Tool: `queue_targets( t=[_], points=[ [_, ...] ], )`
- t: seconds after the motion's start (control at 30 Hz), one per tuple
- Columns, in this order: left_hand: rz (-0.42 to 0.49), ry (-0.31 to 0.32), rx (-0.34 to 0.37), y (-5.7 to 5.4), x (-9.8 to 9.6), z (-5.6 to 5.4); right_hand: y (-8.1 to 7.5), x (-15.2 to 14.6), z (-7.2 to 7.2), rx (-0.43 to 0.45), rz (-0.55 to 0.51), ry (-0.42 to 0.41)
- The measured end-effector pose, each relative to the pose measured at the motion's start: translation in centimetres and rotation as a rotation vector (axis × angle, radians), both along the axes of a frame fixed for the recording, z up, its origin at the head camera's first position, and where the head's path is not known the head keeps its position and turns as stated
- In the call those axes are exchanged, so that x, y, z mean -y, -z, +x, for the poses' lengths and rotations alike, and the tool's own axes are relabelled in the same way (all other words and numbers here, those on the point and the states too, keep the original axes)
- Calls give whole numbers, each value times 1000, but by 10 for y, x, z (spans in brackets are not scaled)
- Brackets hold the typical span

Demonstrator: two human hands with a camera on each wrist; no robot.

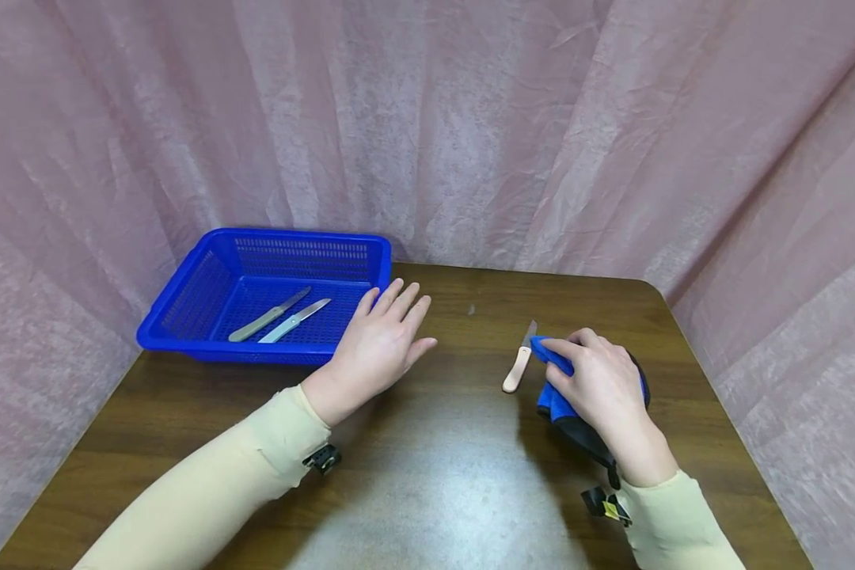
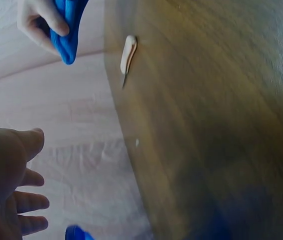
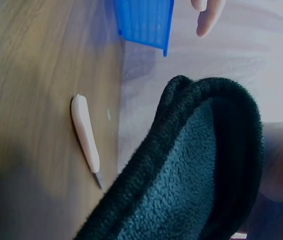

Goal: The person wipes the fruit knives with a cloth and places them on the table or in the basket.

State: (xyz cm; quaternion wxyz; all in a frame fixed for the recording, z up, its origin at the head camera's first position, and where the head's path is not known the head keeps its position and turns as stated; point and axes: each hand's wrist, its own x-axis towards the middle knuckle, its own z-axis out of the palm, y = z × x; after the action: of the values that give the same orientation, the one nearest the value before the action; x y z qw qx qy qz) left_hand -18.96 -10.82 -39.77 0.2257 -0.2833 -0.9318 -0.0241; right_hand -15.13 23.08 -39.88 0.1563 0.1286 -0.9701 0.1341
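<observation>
My right hand [image 1: 602, 388] grips a bunched blue cloth [image 1: 559, 402] with black edging, its fingers and thumb curled over it. In the right wrist view the folded cloth [image 3: 176, 180] hides most of that hand. Just left of the cloth, a small knife with a pale pink handle [image 1: 518, 370] lies on the table, blade pointing away from me. My left hand [image 1: 374, 348] hovers at the basket's right side with straight, spread fingers, holding nothing. The left wrist view shows the same knife [image 2: 128, 56] apart from both hands.
A blue plastic basket [image 1: 214, 347] stands at the table's back left. Inside it lie a knife with a greenish handle [image 1: 258, 324] and one with a light blue handle [image 1: 280, 329]. Pink curtains [image 1: 470, 142] hang behind the wooden table [image 1: 427, 451].
</observation>
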Motion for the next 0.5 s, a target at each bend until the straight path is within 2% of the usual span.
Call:
queue_targets(
  t=[0.5],
  points=[
    [21,54,25,23,-47,3,8,-16,-1,21,1,26]
  ],
)
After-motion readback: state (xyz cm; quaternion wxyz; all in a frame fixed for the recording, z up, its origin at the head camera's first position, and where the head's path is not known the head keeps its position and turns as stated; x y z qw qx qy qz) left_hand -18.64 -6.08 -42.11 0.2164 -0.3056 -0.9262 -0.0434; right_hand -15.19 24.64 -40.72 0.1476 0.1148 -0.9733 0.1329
